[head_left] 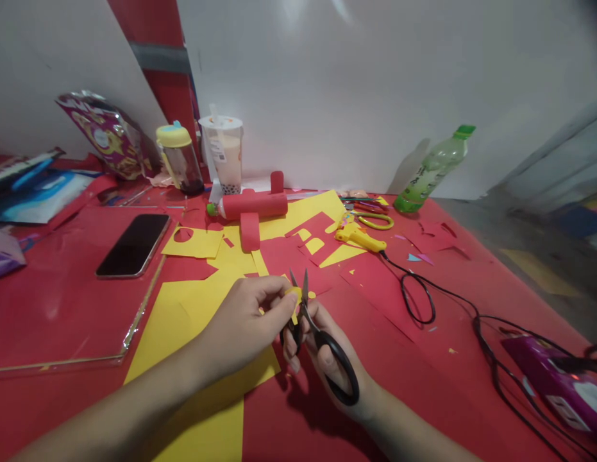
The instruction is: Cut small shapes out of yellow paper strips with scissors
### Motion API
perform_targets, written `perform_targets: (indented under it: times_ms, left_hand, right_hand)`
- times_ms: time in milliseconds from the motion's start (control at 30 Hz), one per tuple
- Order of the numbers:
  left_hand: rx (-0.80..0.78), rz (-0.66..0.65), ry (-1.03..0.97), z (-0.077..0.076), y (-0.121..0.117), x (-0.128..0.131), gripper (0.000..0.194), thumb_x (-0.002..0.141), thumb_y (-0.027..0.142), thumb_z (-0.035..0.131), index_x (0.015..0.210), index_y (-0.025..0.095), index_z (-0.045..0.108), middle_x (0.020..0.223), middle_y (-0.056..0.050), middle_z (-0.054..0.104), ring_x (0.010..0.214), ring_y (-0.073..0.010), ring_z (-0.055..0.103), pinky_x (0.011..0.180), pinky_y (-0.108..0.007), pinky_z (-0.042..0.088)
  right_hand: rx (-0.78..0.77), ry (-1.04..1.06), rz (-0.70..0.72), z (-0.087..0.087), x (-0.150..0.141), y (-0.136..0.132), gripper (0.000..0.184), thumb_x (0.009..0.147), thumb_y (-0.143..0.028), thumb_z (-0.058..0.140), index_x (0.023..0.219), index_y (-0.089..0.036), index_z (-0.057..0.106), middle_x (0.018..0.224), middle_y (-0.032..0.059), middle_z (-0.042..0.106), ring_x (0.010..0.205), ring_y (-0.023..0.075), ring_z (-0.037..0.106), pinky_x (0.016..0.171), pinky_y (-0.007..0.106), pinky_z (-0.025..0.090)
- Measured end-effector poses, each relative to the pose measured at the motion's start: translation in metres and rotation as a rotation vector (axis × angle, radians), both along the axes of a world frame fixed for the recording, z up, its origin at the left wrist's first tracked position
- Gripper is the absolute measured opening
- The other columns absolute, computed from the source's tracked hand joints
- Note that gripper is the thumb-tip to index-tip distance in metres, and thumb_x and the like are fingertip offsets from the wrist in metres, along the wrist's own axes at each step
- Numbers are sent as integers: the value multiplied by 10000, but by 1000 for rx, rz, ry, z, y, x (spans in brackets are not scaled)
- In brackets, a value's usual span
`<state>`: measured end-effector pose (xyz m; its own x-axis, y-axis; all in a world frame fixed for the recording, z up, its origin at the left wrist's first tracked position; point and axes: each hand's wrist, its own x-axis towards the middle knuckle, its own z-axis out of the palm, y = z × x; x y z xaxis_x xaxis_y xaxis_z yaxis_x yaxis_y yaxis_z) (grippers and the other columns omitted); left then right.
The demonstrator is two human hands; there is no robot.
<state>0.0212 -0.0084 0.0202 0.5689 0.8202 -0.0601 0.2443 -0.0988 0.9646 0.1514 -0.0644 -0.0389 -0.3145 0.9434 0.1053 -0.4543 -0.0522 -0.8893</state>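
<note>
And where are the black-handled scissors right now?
The scissors are just right of centre in the head view, in the right hand, right by the small yellow paper piece in the left hand.

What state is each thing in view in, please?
Black-handled scissors: blades apart
Left hand: pinching yellow paper piece
Right hand: holding the scissors
Phone: flat, screen dark
Purple power strip: red light lit
Tall green bottle: capped
Yellow-lidded bottle: lid on
Drink cup: lidded, straw in
Red-wrapped bottle: on its side, capped
Yellow glue gun: lying down, corded
</note>
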Motion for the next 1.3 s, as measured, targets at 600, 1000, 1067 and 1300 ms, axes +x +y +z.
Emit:
perform_targets:
  times_ms: [600,1000,1067,1300]
  left_hand:
    - [148,26,132,0,5,-2,288,780,244,402,509,163,352,446,73,325,436,-52,313,430,-160,271]
    - [154,0,149,4,7,-3,270,775,233,388,517,161,362,470,67,326,458,-57,307,438,-165,267]
    - [163,-8,174,5,7,-4,270,775,242,383,519,163,353,481,63,314,468,-61,302,446,-171,272]
    - [178,-39,231,3,10,-9,260,775,239,382,532,166,327,527,57,264,495,-66,278,454,-188,244]
  right_hand:
    - [-30,24,-7,-3,0,1,389,678,-530,570,774,-219,358,680,-29,445,534,79,379,501,227,293]
    - [-37,28,-14,-1,-1,0,397,670,-526,583,766,-220,349,634,-46,433,506,64,384,463,195,293]
    - [-33,28,-18,0,-2,1,398,669,-525,584,764,-223,344,628,-50,430,494,63,381,448,188,290]
    - [-36,18,-25,5,-3,1,407,655,-523,597,742,-227,332,588,-63,402,461,60,337,415,180,266]
